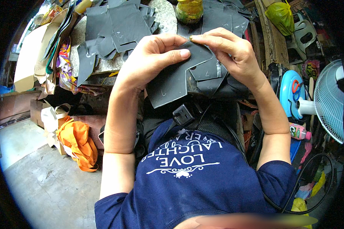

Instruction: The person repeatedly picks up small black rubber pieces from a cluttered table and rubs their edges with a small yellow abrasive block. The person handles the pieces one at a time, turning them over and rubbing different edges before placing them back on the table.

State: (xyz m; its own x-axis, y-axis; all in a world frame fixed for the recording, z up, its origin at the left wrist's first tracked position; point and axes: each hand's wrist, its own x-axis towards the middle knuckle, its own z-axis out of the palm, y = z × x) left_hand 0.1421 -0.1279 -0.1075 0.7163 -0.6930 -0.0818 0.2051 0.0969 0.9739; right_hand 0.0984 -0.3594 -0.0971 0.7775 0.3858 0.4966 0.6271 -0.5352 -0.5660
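My left hand (151,55) is closed on a black cut sheet piece (167,84), its thumb lying flat over the upper part. The piece has an angular, stepped outline and a small pale mark, and it hangs past the table's near edge. At its top edge my right hand (235,51) is closed in a pinch, with a yellowish smear at the fingertips. Whether anything separate sits in that pinch is too small to tell. Under the right hand lie more black pieces (209,72). Just beyond both hands stands a yellow-stained jar (189,11).
Stacked black cut pieces (128,26) cover much of the pale stone-like tabletop (162,15). An orange cloth bag (77,143) lies at lower left. On the right are a fan (330,99), a pink-labelled bottle (300,131), a looped black cable (328,191) and a green plastic bag (279,17).
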